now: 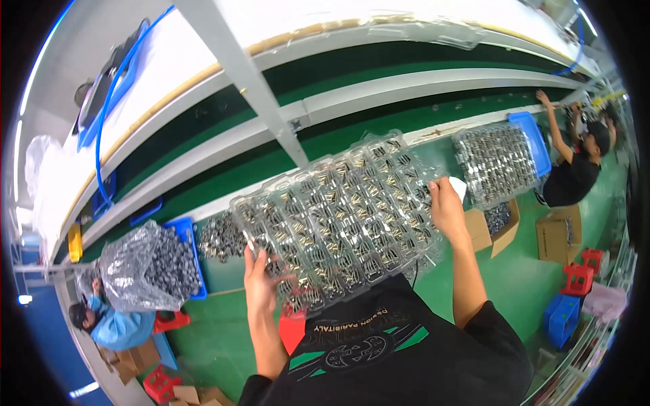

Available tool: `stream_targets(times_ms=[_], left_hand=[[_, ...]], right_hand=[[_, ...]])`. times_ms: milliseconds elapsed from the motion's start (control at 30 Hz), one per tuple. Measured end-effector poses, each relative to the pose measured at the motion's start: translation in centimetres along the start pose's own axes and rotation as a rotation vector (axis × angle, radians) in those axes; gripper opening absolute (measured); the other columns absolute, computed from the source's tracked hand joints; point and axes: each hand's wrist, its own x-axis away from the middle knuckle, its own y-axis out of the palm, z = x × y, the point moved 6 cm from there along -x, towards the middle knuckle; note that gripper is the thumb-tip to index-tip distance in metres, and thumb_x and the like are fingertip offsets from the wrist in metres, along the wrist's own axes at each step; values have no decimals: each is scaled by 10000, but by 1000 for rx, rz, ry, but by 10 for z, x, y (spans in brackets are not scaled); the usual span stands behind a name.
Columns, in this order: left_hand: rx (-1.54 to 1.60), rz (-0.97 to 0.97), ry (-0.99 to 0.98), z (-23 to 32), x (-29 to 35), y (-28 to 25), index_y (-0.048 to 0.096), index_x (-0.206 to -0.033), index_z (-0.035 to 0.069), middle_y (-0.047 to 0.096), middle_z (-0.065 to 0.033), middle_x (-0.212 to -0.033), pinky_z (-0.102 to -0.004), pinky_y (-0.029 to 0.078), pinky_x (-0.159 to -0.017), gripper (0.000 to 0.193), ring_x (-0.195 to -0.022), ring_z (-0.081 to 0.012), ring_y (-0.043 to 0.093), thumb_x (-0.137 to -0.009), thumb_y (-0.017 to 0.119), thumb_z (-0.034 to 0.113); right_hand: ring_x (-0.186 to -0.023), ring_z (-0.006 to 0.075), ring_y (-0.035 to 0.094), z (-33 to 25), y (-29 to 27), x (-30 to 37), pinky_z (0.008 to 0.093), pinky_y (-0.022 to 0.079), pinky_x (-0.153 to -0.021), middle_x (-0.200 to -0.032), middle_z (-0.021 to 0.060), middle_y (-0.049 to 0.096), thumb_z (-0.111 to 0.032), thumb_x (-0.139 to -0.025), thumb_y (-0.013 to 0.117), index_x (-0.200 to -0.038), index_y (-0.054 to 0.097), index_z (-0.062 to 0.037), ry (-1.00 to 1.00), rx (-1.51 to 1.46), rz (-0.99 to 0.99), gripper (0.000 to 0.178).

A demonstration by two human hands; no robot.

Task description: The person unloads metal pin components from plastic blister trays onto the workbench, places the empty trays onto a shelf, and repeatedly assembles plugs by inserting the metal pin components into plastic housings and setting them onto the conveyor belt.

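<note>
In front of my chest is a wide clear plastic tray with rows of compartments, filled with small silver and gold-coloured metal parts. Its near left edge is gripped by my left hand, thumb and fingers closed on the rim. My right hand is closed on the opposite edge, beside a small white piece that I cannot identify. Left of the tray, loose metal parts lie heaped on the green bench. To the right is another filled clear tray, partly over a blue bin.
On the left, a blue crate holds dark parts in a clear bag. A grey upright post rises beyond the bench. Cardboard boxes and red stools stand right. Co-workers sit left and stand right.
</note>
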Motion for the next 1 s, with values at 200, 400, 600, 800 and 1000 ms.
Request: stream_targets(times_ms=[200, 400, 600, 800, 1000], left_hand=[[116, -266, 2, 33, 18, 58, 250, -1427, 133, 500, -101, -1000, -430, 592, -624, 514, -816, -242, 571, -966, 463, 209], [106, -450, 54, 61, -6, 146, 182, -1460, 58, 507, -131, -1043, -435, 581, -645, 621, -821, -254, 581, -943, 499, 193], [-100, -303, 304, 124, -87, 217, 281, -1426, 4, 577, -120, -972, -371, 560, -576, 620, -704, -197, 600, -926, 548, 255], [-217, -190, 314, 151, -218, 252, 486, -1277, 11, 607, -75, -990, -310, 517, -619, 380, -742, -167, 612, -964, 482, 227], [-559, 2, 598, 163, -306, 229, 500, -1282, -18, 556, -123, -1254, -334, 410, -941, 391, -1103, -238, 539, -951, 476, 189]], right_hand=[[-801, 435, 568, -7, -89, -21, 472, 436, -688, -835, 247, 591, -208, -957, 488, -926, 501, 8, 26, 131, 86, 218], [-832, 420, 564, 11, -163, -64, 461, 435, -725, -846, 244, 587, -236, -968, 470, -940, 498, 13, 70, 193, 131, 253], [-906, 471, 560, 29, -160, -159, 514, 432, -767, -904, 287, 600, -296, -967, 455, -944, 488, 30, 9, 214, 262, 328], [-905, 411, 618, 19, -122, -288, 492, 475, -828, -959, 257, 647, -223, -871, 514, -992, 590, 26, 94, 300, 225, 287], [-1111, 340, 583, 8, -78, -352, 414, 480, -896, -1213, 169, 602, -140, -804, 531, -1151, 619, -69, 28, 411, 177, 365]])
